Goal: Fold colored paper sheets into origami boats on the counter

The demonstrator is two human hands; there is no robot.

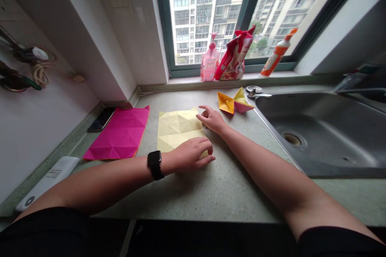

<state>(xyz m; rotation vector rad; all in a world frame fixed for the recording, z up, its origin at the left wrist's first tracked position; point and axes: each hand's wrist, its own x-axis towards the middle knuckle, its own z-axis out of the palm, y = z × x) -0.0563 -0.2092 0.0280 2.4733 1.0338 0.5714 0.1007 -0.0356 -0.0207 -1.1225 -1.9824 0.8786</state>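
While both forearms reach in over the speckled countertop [241,186], a creased pale-yellow sheet [176,126] lies on it between the magenta sheet [125,128] and the sink [319,132]. Left hand [191,153], with a dark watch [155,160] at the wrist: over the sheet's near right portion, fingers curled, a narrow gap between fingertips and thumb; whether paper is pinched cannot be told. Right hand [211,120]: at the sheet's far right corner, thumb and forefinger slightly parted; whether they grip the edge is likewise unclear. Near the sink stand folded paper shapes in orange [225,103], yellow and pink. The magenta sheet, also creased, lies beside a dark phone [99,120]. On the windowsill: a pink pump bottle [210,63], a red bag [235,58] and an orange-and-white bottle [275,58].
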